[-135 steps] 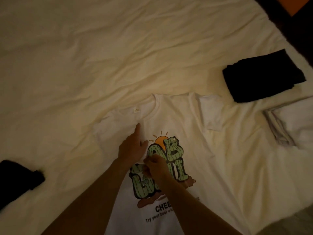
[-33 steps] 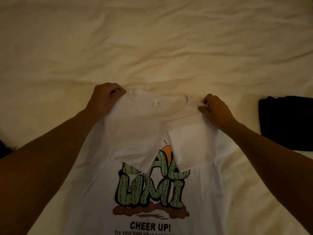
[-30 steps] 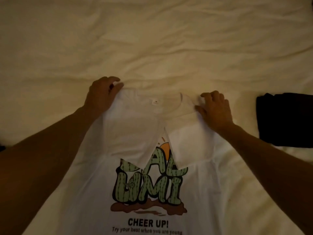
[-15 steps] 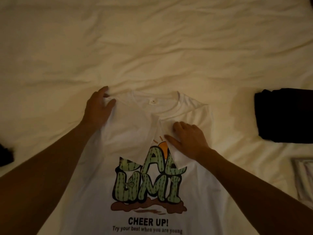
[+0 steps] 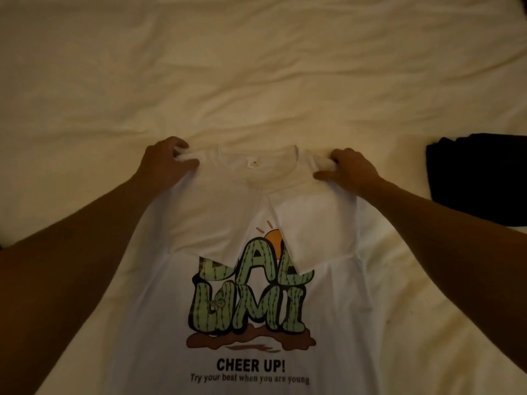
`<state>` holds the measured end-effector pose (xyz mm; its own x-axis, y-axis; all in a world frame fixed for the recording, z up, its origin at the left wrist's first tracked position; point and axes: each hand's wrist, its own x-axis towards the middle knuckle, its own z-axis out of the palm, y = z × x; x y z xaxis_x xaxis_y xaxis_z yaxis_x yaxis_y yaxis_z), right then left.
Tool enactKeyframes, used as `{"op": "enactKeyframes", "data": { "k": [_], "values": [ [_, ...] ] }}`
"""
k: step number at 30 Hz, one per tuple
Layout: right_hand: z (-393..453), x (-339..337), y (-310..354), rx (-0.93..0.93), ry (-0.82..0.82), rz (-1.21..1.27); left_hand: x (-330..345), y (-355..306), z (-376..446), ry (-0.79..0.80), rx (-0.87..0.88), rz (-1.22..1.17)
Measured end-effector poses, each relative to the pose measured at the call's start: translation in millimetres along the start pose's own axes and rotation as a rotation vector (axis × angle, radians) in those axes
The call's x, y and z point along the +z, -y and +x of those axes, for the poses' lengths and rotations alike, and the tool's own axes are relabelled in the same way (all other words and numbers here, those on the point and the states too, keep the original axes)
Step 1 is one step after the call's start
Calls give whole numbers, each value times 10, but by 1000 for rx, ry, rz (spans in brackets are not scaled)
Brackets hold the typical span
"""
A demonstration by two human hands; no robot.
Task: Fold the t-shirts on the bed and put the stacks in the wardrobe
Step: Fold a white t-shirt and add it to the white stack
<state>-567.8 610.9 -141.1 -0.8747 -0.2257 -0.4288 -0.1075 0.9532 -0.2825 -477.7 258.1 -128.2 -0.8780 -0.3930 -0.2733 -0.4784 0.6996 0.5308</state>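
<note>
A: Shirt status at that frame?

B: White t-shirt (image 5: 251, 315) lay flat on the bed sheet (image 5: 256, 67), print side up. Long axis ran near to far: collar (image 5: 256, 163) at the far end, hem end toward the person and cut off by the bottom edge. Neck label (image 5: 252, 165) was visible inside the collar.

A: Sleeves?

B: Both were folded inward over the chest. Left sleeve flap (image 5: 211, 220) and right sleeve flap (image 5: 313, 229) met near the centre line and covered the top of the cactus-letter print (image 5: 248, 297). The "CHEER UP!" text (image 5: 251, 365) below it read upright from the camera side.

A: Hands?

B: Apart, one on each shoulder. Left hand (image 5: 165, 163) had fingers curled round bunched fabric at the left shoulder corner. Right hand (image 5: 350, 169) gripped the right shoulder corner the same way, thumb lying on top of the cloth. Both forearms ran in from the lower corners, over the shirt's side edges.

A: Anything nearby?

B: Dark folded garment (image 5: 482, 178) on the sheet at the right edge, near the right hand, not touching it or the shirt. Partly out of frame, so couldn't tell its full shape. The sheet was wrinkled all across the far side. Light was dim and yellowish.

A: Anything in the way?

B: Only the forearms, hiding part of the shirt's sides.
</note>
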Motion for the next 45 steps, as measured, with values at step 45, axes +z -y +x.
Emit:
{"op": "enactKeyframes", "data": {
  "k": [45],
  "values": [
    [-2459,1079,-375,358,-321,519,47,1009,-2107,-198,-242,-202]
  ]
}}
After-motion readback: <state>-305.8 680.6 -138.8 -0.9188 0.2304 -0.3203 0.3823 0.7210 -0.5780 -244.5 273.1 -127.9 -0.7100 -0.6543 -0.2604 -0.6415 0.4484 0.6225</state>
